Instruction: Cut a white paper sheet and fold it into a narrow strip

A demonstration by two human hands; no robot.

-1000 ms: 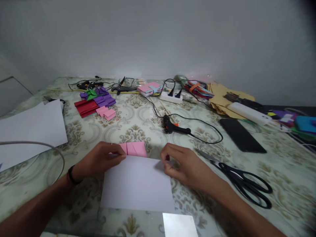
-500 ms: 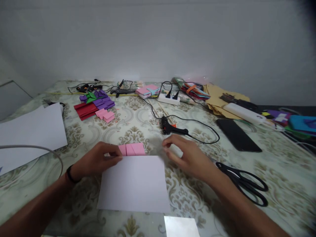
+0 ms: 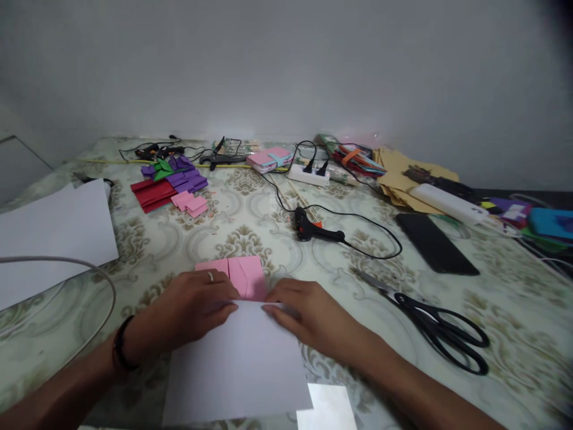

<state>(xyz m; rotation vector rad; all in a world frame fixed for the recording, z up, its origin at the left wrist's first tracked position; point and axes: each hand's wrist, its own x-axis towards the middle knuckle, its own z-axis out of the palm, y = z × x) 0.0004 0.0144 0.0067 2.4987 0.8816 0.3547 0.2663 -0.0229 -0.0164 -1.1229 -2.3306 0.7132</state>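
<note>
Single head-worn view, facing forward and down, close above the patterned table point(image 3: 255, 218), wall point(image 3: 286, 71) beyond

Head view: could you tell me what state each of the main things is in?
White sheet, pinched at its far edge by left hand and right hand.
Larger pink paper, folded, partly hidden.
Scissors, lying down, blades apparently closed.
Glue gun, set down; heat cannot be told.
Power strip, two plugs in.
Phone, lying flat, dark.
Purple paper, folded.

Black phone point(image 3: 437, 245) right of a black glue gun point(image 3: 313, 230), white power strip point(image 3: 310, 178) with two plugs point(image 3: 308, 166) beyond.
</note>
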